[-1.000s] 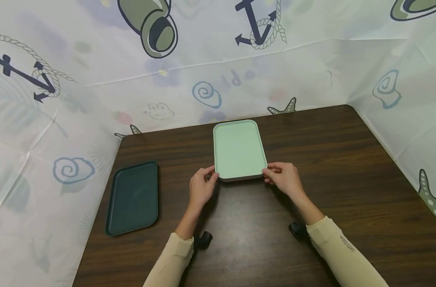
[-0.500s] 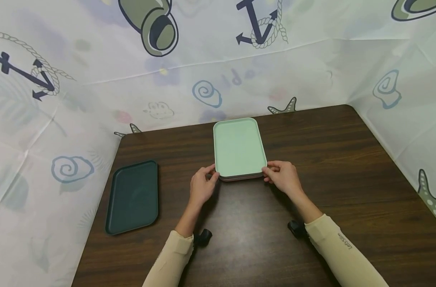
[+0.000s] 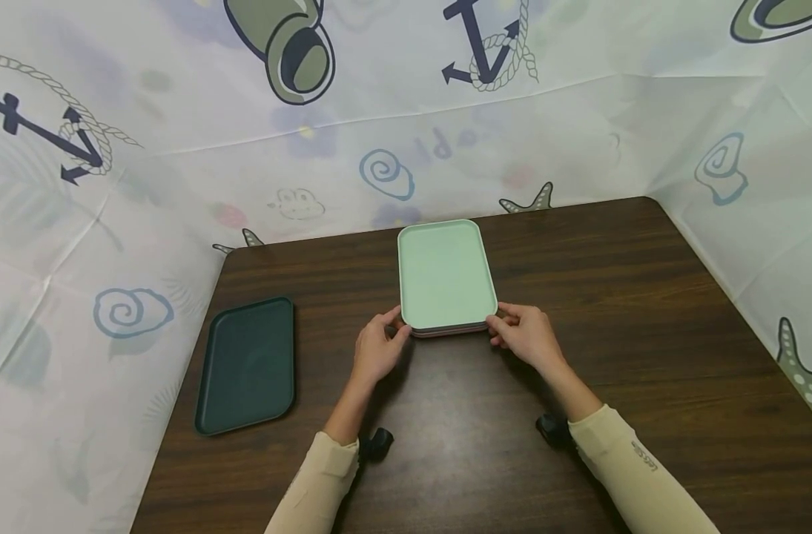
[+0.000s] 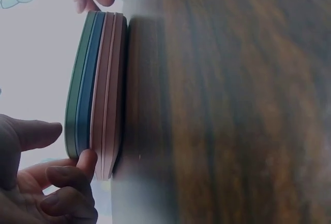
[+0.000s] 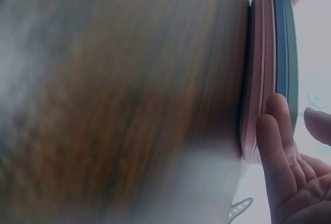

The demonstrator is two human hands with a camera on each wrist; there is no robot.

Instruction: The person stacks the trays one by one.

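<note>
A light green tray (image 3: 447,274) lies on top of a stack of trays. Its layered edges show in the left wrist view: the green tray (image 4: 80,79) above a blue tray (image 4: 91,84), then pink trays (image 4: 106,94) and a dark strip at the bottom. At the near left corner, my left hand (image 3: 377,347) touches the stack's side with its fingers, thumb held apart from the green edge. My right hand (image 3: 527,335) is at the near right corner; its fingers lie along the side of the pink trays (image 5: 261,69), its thumb (image 5: 318,124) apart from the stack.
A dark green tray (image 3: 247,367) lies on the left of the brown wooden table (image 3: 646,326). Behind and beside the table hangs a white printed cloth (image 3: 406,96). Black wrist devices (image 3: 379,445) sit below both sleeves.
The green top tray has shifted slightly away from me, and more of the layered edges shows below its near side. Both hands have stayed at the near corners.
</note>
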